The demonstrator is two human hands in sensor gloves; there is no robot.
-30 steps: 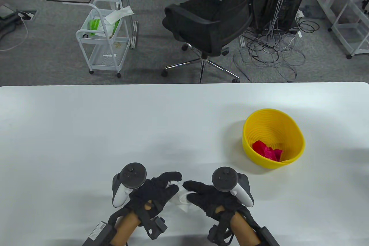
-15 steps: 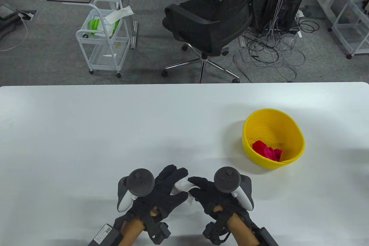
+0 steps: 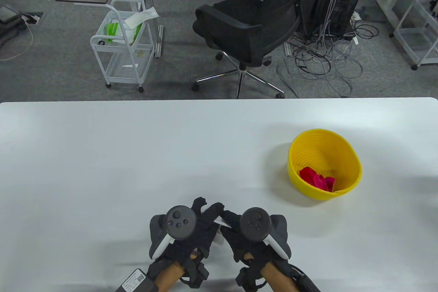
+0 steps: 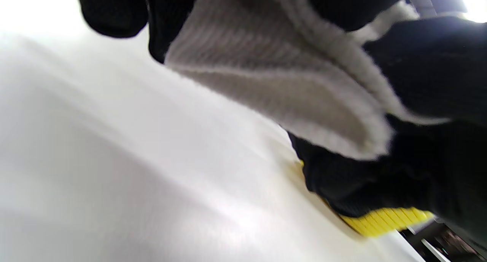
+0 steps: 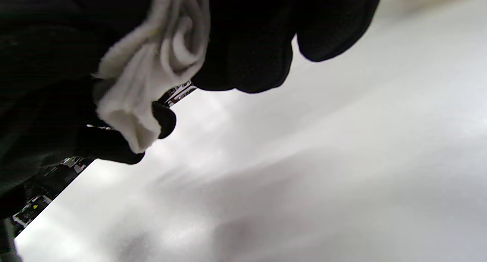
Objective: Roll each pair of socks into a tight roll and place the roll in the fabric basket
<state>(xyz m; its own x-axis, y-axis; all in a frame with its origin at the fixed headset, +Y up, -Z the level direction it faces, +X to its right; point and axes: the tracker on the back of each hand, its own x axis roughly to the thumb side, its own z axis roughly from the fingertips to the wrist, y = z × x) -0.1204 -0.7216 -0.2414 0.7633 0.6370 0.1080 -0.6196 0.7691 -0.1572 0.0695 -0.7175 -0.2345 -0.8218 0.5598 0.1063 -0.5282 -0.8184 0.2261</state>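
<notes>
A white ribbed sock pair (image 3: 221,222) is held between both gloved hands near the table's front edge, mostly hidden by the fingers. My left hand (image 3: 207,211) curls over its left side, and the ribbed fabric (image 4: 285,83) fills the left wrist view under the black fingers (image 4: 114,10). My right hand (image 3: 228,219) grips it from the right, where the sock (image 5: 163,60) shows a rolled spiral end. The yellow basket (image 3: 357,172) stands to the right, apart from the hands, with a red sock roll (image 3: 316,179) inside. Its yellow wall (image 4: 384,220) peeks out in the left wrist view.
The white table (image 3: 137,155) stretches wide to the left and behind the hands. Beyond its far edge stand a black office chair (image 3: 249,28), a white wire cart (image 3: 119,49) and tangled floor cables (image 3: 325,62).
Both hands have closed in on each other, the left moving right and the right moving left. The white sock is now more tightly bunched and more covered by the fingers.
</notes>
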